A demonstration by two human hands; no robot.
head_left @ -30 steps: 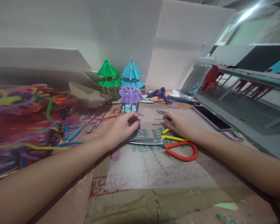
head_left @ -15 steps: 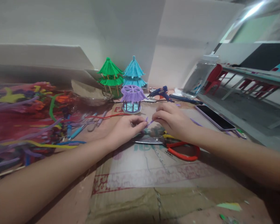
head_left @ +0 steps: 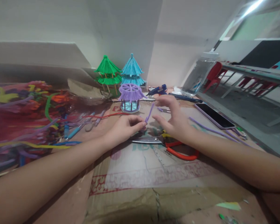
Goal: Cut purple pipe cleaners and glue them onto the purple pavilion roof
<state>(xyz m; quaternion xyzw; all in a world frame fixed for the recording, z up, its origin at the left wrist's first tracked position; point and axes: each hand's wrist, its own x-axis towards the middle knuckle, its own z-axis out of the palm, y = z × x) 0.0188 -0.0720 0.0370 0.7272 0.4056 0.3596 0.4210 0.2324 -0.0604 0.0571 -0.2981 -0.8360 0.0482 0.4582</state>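
Note:
Between the thumb and fingers of my left hand [head_left: 132,125] is a short purple pipe cleaner [head_left: 150,112], its free end pointing up. My right hand [head_left: 174,119] is just to the right of it, thumb and fingers spread apart and holding nothing. Red-handled scissors [head_left: 183,155] lie on the cardboard [head_left: 121,205] below both hands, their blades reaching left under the left hand. Behind the hands stands a small pavilion [head_left: 130,96] with a purple fringed roof. Green [head_left: 108,71] and blue [head_left: 132,70] two-tiered models stand behind it.
Many coloured pipe cleaners [head_left: 16,115] are heaped at left, beside a bowl [head_left: 88,99]. A blue glue gun [head_left: 158,90] lies at the back. A phone [head_left: 214,116] and a long purple pipe cleaner [head_left: 210,132] are at right. A clear plastic container [head_left: 197,77] stands behind.
My right hand has let go of the purple pipe cleaner and opened, moving slightly right. The pipe cleaner's free end now points up from my left hand.

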